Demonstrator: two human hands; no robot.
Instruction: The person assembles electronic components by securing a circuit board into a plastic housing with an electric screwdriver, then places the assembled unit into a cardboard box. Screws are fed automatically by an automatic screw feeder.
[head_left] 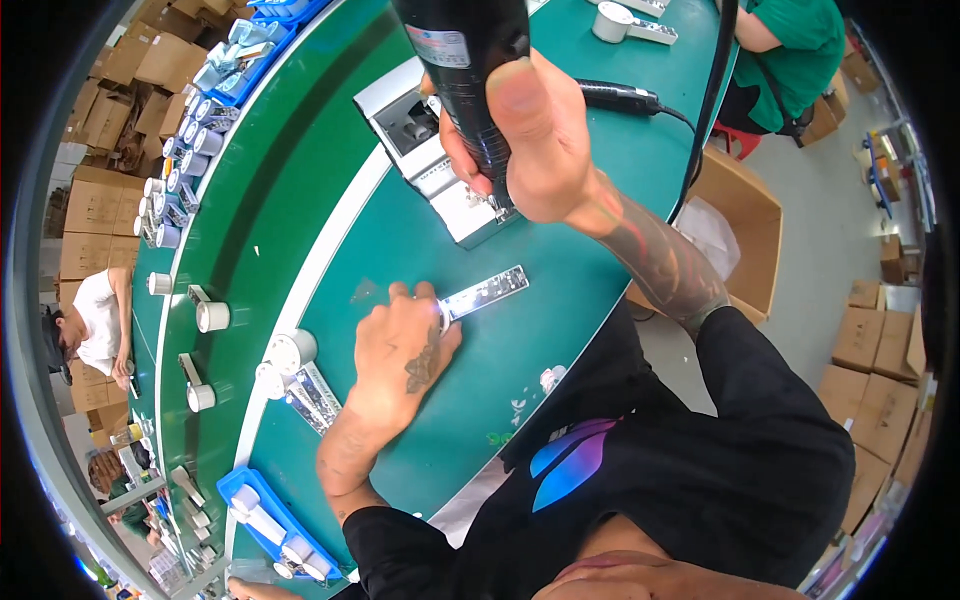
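Observation:
My right hand [545, 140] is wrapped round a black electric screwdriver [450, 85]. The driver's tip points down at the front of a white and grey screw feeder [465, 215]; whether it touches a screw I cannot make out. On the green table, my left hand [400, 345] holds down a white device with a round head, mostly hidden under the fingers. Its narrow handle [490, 292], with the circuit board showing, sticks out toward the right. To the left of that hand lie two similar devices with round white heads [293, 350] and board-filled handles [313, 400].
A blue tray [250, 480] with white devices stands at the lower left. Beyond runs a green conveyor [235, 270] carrying several devices. Another black handheld tool [620, 97] with a cable lies behind my right wrist. A cardboard box [755, 235] stands right of the table. Other people sit around the line.

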